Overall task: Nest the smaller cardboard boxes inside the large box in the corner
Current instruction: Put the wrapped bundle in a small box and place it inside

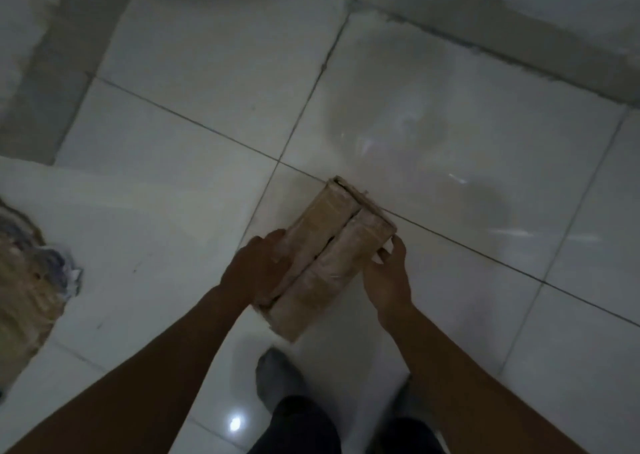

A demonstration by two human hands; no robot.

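- a small brown cardboard box (329,256) with its two top flaps folded shut, a dark seam running lengthwise between them, is held between both hands above the glossy white tiled floor (173,190)
- the left hand (258,270) is pressed flat against the box's left long side, fingers curled over the top edge onto the left flap, forearm reaching in from the lower left
- the right hand (388,273) clasps the box's right long side near its far corner, fingertips bent against the cardboard, forearm coming up from the lower right
- together the two hands clamp the box; it lies tilted, its far end pointing up and to the left of the frame
- just below the box a grey-socked foot (277,377) stands on the tiles, with dark trouser legs (304,426) beneath it
- well to the left of the box, at the frame edge, sits a blurred tan heap (24,287) with bluish bits on it; what it is cannot be told
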